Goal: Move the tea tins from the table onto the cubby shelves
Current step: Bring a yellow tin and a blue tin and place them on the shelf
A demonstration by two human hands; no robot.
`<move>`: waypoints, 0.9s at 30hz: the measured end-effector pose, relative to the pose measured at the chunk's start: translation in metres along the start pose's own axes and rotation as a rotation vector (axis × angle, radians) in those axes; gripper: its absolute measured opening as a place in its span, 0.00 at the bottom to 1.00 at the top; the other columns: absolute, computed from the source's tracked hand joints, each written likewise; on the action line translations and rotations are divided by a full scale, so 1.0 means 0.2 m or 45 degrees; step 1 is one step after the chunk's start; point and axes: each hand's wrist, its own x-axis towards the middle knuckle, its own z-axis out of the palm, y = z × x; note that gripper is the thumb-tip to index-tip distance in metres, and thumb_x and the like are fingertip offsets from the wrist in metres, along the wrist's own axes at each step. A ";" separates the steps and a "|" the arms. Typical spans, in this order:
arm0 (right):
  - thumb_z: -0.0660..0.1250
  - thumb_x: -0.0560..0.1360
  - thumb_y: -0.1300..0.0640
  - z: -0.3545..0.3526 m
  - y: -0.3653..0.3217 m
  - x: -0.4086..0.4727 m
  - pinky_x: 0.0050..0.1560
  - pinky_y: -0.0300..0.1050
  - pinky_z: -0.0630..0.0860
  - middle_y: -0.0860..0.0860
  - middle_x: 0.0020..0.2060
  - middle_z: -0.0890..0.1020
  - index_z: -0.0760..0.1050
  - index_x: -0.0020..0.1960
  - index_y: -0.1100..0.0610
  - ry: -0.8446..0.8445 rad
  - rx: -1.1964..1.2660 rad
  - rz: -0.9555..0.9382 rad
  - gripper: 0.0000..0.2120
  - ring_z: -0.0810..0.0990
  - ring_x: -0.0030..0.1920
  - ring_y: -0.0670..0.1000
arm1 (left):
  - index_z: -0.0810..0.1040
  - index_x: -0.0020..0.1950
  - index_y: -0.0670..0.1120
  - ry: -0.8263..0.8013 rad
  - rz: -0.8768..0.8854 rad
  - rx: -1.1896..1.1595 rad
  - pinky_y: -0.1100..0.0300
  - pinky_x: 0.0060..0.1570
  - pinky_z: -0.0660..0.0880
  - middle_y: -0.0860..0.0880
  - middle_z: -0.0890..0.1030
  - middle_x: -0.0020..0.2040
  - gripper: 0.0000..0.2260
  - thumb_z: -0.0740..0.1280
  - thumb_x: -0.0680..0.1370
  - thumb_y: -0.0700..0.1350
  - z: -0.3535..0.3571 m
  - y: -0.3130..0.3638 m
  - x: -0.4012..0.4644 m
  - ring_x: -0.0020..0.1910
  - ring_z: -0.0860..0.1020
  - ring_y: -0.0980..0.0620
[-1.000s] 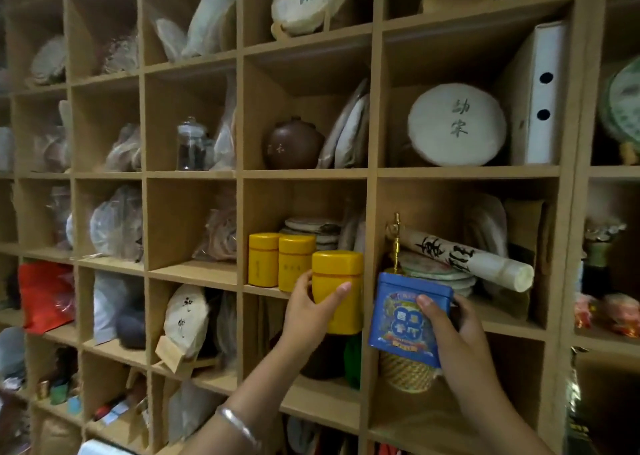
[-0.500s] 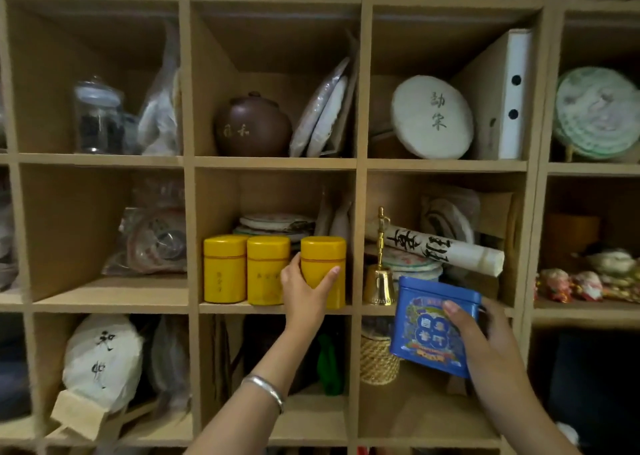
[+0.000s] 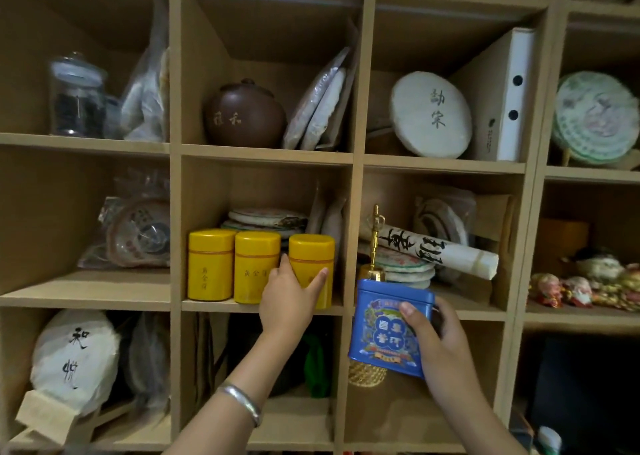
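Left hand: the left hand (image 3: 289, 302) is wrapped round the lower front of the third yellow tin (image 3: 311, 264), thumb on its left side, fingers laid across its face.
Third yellow tin: it is stood upright at the front edge of the middle cubby shelf (image 3: 221, 306), just beside the second yellow tin (image 3: 255, 267); whether the two touch cannot be told.
Yellow row: the first yellow tin (image 3: 210, 264) is set at the left end of the same shelf, all three being lined up side by side.
Right hand: the right hand (image 3: 438, 344) is closed round the blue tin (image 3: 384, 333), thumb pressed on its printed face, fingers curled behind its right side.
Blue tin: it is held in the air, slightly tilted, in front of the right-hand cubby, below a gold bell (image 3: 372, 267).
Wrist: a silver bangle (image 3: 242, 402) is worn on the left forearm.
Behind: a rolled scroll (image 3: 436, 252) is laid across stacked tea cakes (image 3: 405, 269) in the right cubby; a brown clay jar (image 3: 246, 115) is kept one cubby above the yellow tins.
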 end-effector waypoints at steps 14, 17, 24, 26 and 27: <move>0.73 0.52 0.39 0.02 0.04 0.00 0.29 0.40 0.79 0.54 0.49 0.83 0.71 0.61 0.47 -0.145 0.058 0.112 0.39 0.86 0.38 0.50 | 0.49 0.77 0.61 0.103 0.514 0.287 0.48 0.64 0.72 0.38 0.54 0.79 0.42 0.74 0.74 0.48 0.08 -0.05 -0.19 0.76 0.58 0.38; 0.72 0.52 0.39 0.01 0.05 0.01 0.28 0.39 0.79 0.54 0.49 0.83 0.72 0.60 0.46 -0.146 0.030 0.129 0.36 0.86 0.37 0.49 | 0.52 0.77 0.59 0.128 0.471 0.241 0.47 0.60 0.75 0.37 0.57 0.78 0.41 0.75 0.73 0.46 0.10 -0.06 -0.18 0.75 0.62 0.37; 0.71 0.56 0.41 -0.02 0.07 0.02 0.29 0.40 0.79 0.55 0.51 0.82 0.72 0.60 0.45 -0.159 0.006 0.138 0.32 0.86 0.38 0.50 | 0.45 0.77 0.60 0.121 0.475 0.179 0.48 0.62 0.74 0.39 0.51 0.80 0.39 0.70 0.77 0.48 0.12 -0.13 -0.15 0.77 0.58 0.38; 0.71 0.55 0.40 -0.02 0.07 0.02 0.31 0.41 0.80 0.55 0.52 0.82 0.72 0.61 0.47 -0.169 -0.007 0.126 0.34 0.86 0.39 0.50 | 0.45 0.77 0.60 0.106 0.490 0.174 0.48 0.62 0.74 0.40 0.49 0.80 0.38 0.68 0.78 0.49 0.12 -0.14 -0.14 0.77 0.57 0.39; 0.71 0.55 0.40 -0.02 0.08 0.02 0.31 0.42 0.80 0.55 0.52 0.82 0.72 0.61 0.47 -0.174 -0.011 0.118 0.35 0.86 0.39 0.50 | 0.45 0.78 0.60 0.098 0.502 0.178 0.48 0.63 0.74 0.41 0.48 0.80 0.38 0.68 0.78 0.49 0.12 -0.15 -0.14 0.77 0.56 0.39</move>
